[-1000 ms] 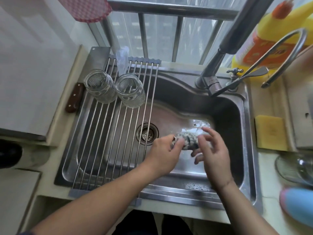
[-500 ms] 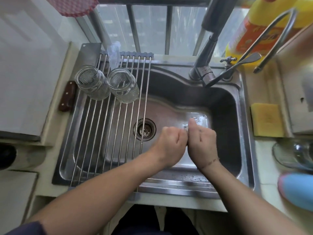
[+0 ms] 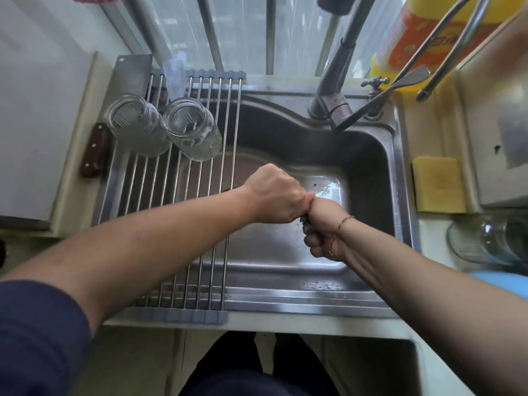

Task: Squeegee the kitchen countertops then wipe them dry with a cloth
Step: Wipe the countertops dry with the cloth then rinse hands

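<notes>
Cloth [image 3: 305, 222] clamped between both fists, left hand [image 3: 275, 194] and right hand [image 3: 324, 230] butted together, lengthwise across them, over sink [image 3: 368, 155].

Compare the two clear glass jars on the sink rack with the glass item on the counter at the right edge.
The two clear glass jars rest on the metal roll-up rack over the steel sink; the clear glass item sits on the pale countertop right of the sink. The jars are whole in view, side by side; the item is cut off by the frame edge, so its shape is unclear. All are transparent glass.
</notes>
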Tool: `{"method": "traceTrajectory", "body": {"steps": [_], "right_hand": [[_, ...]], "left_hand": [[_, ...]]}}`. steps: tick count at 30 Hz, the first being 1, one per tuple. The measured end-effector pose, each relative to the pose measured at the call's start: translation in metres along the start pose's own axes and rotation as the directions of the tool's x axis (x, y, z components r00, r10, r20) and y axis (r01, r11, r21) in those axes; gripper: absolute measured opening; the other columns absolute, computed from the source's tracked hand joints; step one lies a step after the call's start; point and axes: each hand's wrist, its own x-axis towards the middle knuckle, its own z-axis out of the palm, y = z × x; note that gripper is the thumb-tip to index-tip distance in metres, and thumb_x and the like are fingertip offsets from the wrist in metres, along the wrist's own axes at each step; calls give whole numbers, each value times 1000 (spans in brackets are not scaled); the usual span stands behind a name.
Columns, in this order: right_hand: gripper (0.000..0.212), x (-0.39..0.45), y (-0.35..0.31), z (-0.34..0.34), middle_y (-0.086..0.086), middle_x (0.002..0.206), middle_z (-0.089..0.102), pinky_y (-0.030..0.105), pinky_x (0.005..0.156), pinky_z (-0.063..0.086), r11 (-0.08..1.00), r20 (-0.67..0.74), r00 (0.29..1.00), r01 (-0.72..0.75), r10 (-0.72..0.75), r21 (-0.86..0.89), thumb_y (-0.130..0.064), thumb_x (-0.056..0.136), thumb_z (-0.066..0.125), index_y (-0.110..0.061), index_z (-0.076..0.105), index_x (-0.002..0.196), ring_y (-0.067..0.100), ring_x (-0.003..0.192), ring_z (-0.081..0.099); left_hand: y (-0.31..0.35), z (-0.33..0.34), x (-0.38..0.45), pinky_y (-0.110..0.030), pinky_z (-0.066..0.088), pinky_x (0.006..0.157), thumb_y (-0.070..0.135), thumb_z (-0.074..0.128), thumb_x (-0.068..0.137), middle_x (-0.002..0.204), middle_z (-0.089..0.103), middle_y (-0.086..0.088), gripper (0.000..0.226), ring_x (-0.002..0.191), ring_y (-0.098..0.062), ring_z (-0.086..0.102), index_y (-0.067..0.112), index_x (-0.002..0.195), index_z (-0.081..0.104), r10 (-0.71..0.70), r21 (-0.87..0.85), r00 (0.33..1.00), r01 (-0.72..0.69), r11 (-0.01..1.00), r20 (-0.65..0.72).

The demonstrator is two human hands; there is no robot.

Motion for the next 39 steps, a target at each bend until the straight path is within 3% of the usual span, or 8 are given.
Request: {"method": "traceTrajectory", "body": {"steps": [6, 9, 13, 17, 27, 31, 35, 39], "right_hand": [[33, 3, 12, -4, -2, 50, 34, 15, 41, 18, 999, 90, 995, 50, -51, 16, -33, 94, 39, -21, 38, 63, 11, 36, 23], [26, 2, 24, -10, 3, 70, 53, 28, 47, 40, 938, -68, 936, 347, -346, 6, -36, 91, 57, -16, 51, 77, 15, 51, 46], [39, -25, 37, -8, 2, 118, 54, 39, 83, 58, 811, -344, 841, 515, -417, 278, -19, 83, 74, -23, 55, 117, 20, 99, 64], [21, -71, 39, 2, 4, 93, 70, 37, 72, 57, 821, -380, 789, 559, -483, 116, -39, 91, 60, -18, 62, 96, 19, 83, 71], [19, -128, 23, -24, -2, 74, 63, 19, 67, 47, 570, -371, 461, 772, -806, -280, -8, 92, 60, -22, 59, 79, 3, 66, 57], [8, -143, 14, -39, 7, 82, 65, 27, 70, 51, 620, -398, 588, 782, -704, 60, -21, 91, 62, -15, 64, 86, 14, 72, 59], [61, -164, 15, -45, 16, 91, 67, 46, 83, 52, 635, -238, 732, 676, -639, 373, -56, 50, 87, -15, 69, 92, 29, 83, 64], [93, -182, 25, -40, 18, 93, 69, 36, 66, 57, 650, -109, 729, 658, -675, 380, -35, 29, 98, -10, 64, 112, 27, 76, 66]], "left_hand": [[26, 13, -28, -28, 38, 44, 32, 35, 94, 53, 58, -3, 43, 48, -30, 57, 17, 59, 56, -359, -228, 933, 342, 912, -37], [46, -2, -34, -30, 42, 56, 43, 36, 99, 59, 61, 5, 46, 58, -18, 58, 24, 63, 57, -601, -557, 742, 646, 521, 298], [62, -36, -36, -24, 46, 48, 23, 54, 98, 79, 68, -14, 20, 58, -21, 62, 5, 96, 62, -578, -771, 579, 620, -145, 575], [76, -70, -37, -41, 55, 64, 10, 62, 89, 88, 67, -19, 10, 74, -30, 63, 4, 97, 61, -554, -732, 486, 531, -428, 676], [56, -144, -26, -31, 32, 56, 12, 54, 67, 67, 43, -10, 9, 62, -20, 41, 19, 61, 53, -549, -893, 704, 363, -267, 450], [50, -156, -23, -38, 38, 66, 20, 60, 78, 73, 52, -16, 7, 69, -23, 49, 18, 81, 53, -582, -932, 732, 324, -162, 355], [56, -164, -25, -31, 54, 77, 1, 67, 82, 100, 67, -13, 48, 86, -25, 66, 22, 120, 48, -335, -938, 877, 337, -85, 345], [66, -160, -26, -27, 51, 84, 22, 70, 75, 101, 68, 2, 37, 92, -11, 63, 21, 112, 65, -266, -830, 947, 290, 477, 178]]}}
